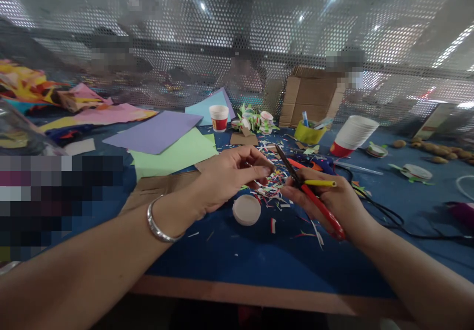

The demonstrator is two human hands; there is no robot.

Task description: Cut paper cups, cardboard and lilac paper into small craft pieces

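1. A blue surface [237, 266] carries everything; the pieces nearest its front edge seem kept there for easy reach
2. A lilac sheet [155, 130] overlaps a green sheet [170, 154] at the left, perhaps laid flat and aside so that both arms can move freely
3. A cardboard box [309, 95] stands at the back, seemingly out of the way
4. A stack of cups [353, 135] stands back right, nested, presumably to save room
5. The left grip [237, 172] reaches in from the lower left, back of the hand upward, fingers curled and thumb near the index fingertip; whether it pinches something small, I cannot tell
6. The right grip [342, 196] comes from the lower right, turned inward, closed around scissors
7. The scissors [322, 210] have a red handle across the fingers and dark blades pointing forward and leftward, probably held so to aim towards the left hand
8. A white disc [247, 210] lies flat below the left fingers, apparently close by for handling
9. Paper scraps [285, 205] litter the area between and beyond the hands, probably where cuttings dropped
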